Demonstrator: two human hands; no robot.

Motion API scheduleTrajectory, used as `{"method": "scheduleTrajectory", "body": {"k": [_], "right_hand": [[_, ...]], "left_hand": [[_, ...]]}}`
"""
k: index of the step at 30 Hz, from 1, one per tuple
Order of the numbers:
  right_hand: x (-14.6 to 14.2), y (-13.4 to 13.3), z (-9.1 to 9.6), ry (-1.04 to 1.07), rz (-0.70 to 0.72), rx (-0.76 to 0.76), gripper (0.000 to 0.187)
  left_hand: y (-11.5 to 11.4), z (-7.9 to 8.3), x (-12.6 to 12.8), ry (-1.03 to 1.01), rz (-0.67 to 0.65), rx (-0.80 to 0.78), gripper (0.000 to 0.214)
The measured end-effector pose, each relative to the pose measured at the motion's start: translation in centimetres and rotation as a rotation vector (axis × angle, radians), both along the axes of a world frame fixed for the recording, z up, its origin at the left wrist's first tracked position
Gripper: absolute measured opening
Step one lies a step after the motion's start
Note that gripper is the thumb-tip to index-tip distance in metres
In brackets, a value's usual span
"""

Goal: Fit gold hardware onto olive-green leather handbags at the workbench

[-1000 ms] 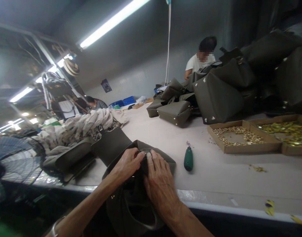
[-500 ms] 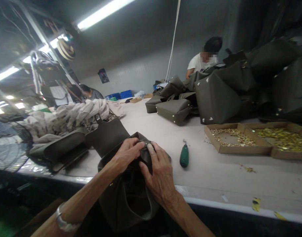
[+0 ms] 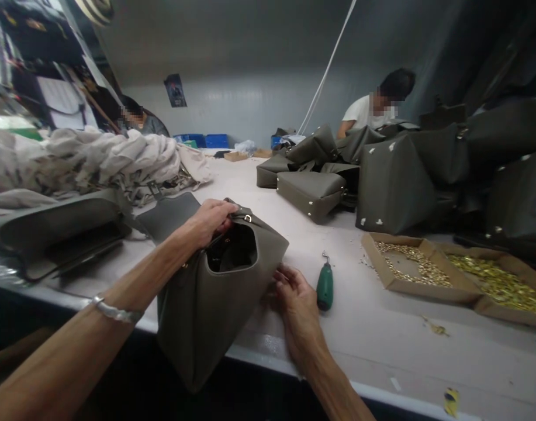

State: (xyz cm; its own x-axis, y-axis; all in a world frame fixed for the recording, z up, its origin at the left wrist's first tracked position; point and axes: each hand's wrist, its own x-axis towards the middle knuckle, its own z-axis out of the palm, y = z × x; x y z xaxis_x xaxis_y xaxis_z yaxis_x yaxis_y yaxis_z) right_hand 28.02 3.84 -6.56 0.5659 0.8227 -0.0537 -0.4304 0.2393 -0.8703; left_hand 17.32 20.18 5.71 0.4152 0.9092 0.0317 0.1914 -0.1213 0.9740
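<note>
A dark olive handbag [image 3: 232, 316] leans tilted over the table's front edge, its side turned toward me and a dark opening near the top. My left hand [image 3: 210, 221] is closed on the bag's upper rim, beside a small gold ring fitting [image 3: 248, 218]. The bag's flap [image 3: 171, 213] lies folded back behind my left wrist. My right hand [image 3: 298, 301] is at the bag's right side, fingers loosely curved and apart, fingertips close to the leather; whether they touch it I cannot tell. Just right of that hand lies a green-handled hook tool [image 3: 325, 285].
Two cardboard trays of small gold hardware [image 3: 412, 280] sit on the right. Behind them is a heap of olive bags [image 3: 394, 181]. Another bag [image 3: 66, 228] and crumpled pale cloth [image 3: 118, 155] occupy the left. Two people sit at the far side.
The bag has been turned and raised, its side now facing me. My right hand has left the top rim and moved down to the bag's right side. The view has shifted too.
</note>
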Motion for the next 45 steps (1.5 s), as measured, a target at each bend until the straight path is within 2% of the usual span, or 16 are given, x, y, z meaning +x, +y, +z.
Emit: {"method": "scheduleTrajectory", "body": {"k": [8, 14, 17, 21, 31, 40, 43, 45], "right_hand": [[0.9, -0.8, 0.9, 0.074, 0.178, -0.046, 0.043], [0.8, -0.9, 1.1, 0.055, 0.245, -0.047, 0.046], [0.9, -0.7, 0.8, 0.012, 0.220, -0.061, 0.046], [0.9, -0.7, 0.6, -0.008, 0.157, -0.061, 0.049], [1.1, -1.1, 0.9, -0.012, 0.222, -0.017, 0.062], [0.9, -1.5, 2.0, 0.014, 0.248, -0.049, 0.065], [1.0, -1.4, 1.9, 0.028, 0.244, -0.044, 0.061], [1.0, -1.3, 1.8, 0.028, 0.239, -0.051, 0.051]], "left_hand": [[1.0, -1.9, -1.4, 0.038, -0.068, 0.077, 0.030], [-0.2, -1.1, -3.0, 0.042, -0.043, 0.151, 0.029], [-1.2, -0.6, -3.3, 0.091, -0.016, 0.181, 0.029], [-2.0, -0.6, -3.4, 0.142, -0.008, 0.201, 0.028], [-2.5, -1.0, -3.2, 0.168, 0.009, 0.257, 0.030], [-2.8, -0.9, -2.9, 0.212, -0.012, 0.294, 0.033], [-2.7, -0.6, -2.8, 0.211, 0.005, 0.252, 0.034], [-2.4, -0.5, -3.0, 0.203, 0.029, 0.214, 0.033]]}}
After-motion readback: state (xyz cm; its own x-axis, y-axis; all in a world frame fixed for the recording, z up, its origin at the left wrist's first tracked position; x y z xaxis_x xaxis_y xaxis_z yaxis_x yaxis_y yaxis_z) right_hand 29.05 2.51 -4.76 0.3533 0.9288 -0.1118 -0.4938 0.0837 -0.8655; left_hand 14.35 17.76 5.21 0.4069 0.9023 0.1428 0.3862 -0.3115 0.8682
